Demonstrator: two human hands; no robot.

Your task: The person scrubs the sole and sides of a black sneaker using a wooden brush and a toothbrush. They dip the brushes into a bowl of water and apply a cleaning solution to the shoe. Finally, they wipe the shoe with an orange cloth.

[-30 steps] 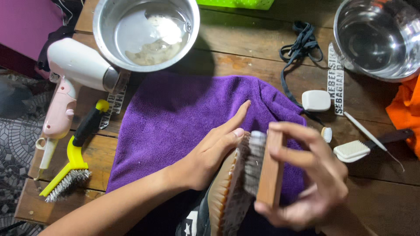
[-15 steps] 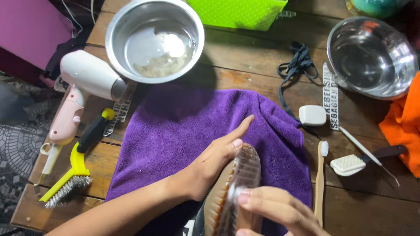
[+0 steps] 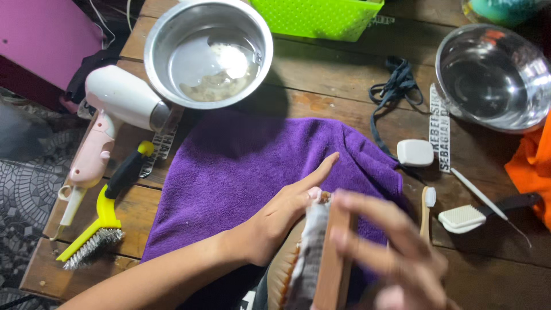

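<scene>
Gripping a wooden brush (image 3: pixel 330 258), right hand (image 3: pixel 390 252) works below water-filled steel bowl (image 3: pixel 208 54).

Overhead light is glaring off both steel bowls (image 3: pixel 208 54); motion is blurring the right hand (image 3: pixel 390 252); shadows are darkening the table (image 3: pixel 321 86).

towel (image 3: pixel 252 166) mid-table | hair dryer (image 3: pixel 109 120) left | bowl (image 3: pixel 208 51) behind | toothbrush (image 3: pixel 426 212) right
</scene>
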